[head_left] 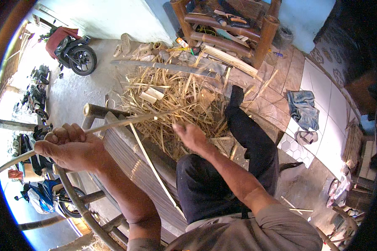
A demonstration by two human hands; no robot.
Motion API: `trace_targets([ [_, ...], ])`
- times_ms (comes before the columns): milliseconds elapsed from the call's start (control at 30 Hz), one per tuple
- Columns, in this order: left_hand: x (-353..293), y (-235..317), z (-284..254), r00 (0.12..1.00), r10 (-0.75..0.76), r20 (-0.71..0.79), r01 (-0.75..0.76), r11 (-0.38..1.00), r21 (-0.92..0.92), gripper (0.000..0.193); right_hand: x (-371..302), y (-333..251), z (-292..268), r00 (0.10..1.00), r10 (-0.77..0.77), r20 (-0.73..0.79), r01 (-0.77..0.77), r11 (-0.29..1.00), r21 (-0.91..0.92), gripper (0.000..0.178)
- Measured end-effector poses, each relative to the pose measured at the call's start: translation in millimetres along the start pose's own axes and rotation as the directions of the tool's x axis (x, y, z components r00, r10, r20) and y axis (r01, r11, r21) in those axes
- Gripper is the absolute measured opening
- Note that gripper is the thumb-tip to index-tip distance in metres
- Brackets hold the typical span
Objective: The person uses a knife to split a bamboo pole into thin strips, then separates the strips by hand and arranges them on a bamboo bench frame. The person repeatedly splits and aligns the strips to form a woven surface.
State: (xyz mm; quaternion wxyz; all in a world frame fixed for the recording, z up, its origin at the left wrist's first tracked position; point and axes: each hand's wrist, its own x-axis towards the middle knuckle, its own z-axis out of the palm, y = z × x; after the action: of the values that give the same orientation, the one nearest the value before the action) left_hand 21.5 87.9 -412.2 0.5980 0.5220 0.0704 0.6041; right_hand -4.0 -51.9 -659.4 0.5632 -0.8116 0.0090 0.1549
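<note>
A long, thin bamboo strip (132, 120) slants across the view from the lower left to above the shavings. My left hand (73, 146) is closed round it at the left, with the fingers curled and the thumb along it. Close below the strip's far part is my right hand (190, 137), its fingers curled into a fist. Whatever it grips, if anything, is hidden. Beneath both hands spreads a heap of bamboo shavings (180, 98), with short pale bamboo pieces (152, 94) on it. Another narrow pale strip (148, 161) lies over the slatted bamboo bench (125, 157).
Ahead stands a bamboo rack (222, 31) with hand tools on its shelf. A long flat grey piece (163, 66) lies behind the shavings. Motorbikes (73, 52) are parked at the left. Denim shorts (302, 109) lie on white tiles at the right. My legs (253, 140) border the heap.
</note>
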Motion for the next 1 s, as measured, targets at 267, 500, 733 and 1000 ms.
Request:
trace_targets([
  [267,15,-13,-1,0.999,0.052,0.01,-0.051,0.998,-0.03,0.049,16,37,17,0.987,-0.154,0.043,0.151,0.986,0.066,0.059],
  [500,45,-29,-26,0.991,0.101,0.083,-0.103,0.994,0.021,0.049,29,55,26,0.975,-0.221,0.006,0.221,0.975,0.012,0.055],
  [733,61,-34,-48,0.993,0.099,0.059,-0.105,0.99,0.097,0.053,24,27,21,0.953,-0.284,0.108,0.294,0.951,-0.094,0.051],
  [1000,71,-41,-54,0.996,0.091,-0.015,-0.09,0.994,0.063,0.052,59,85,27,0.981,-0.077,0.176,0.109,0.978,-0.178,0.06],
])
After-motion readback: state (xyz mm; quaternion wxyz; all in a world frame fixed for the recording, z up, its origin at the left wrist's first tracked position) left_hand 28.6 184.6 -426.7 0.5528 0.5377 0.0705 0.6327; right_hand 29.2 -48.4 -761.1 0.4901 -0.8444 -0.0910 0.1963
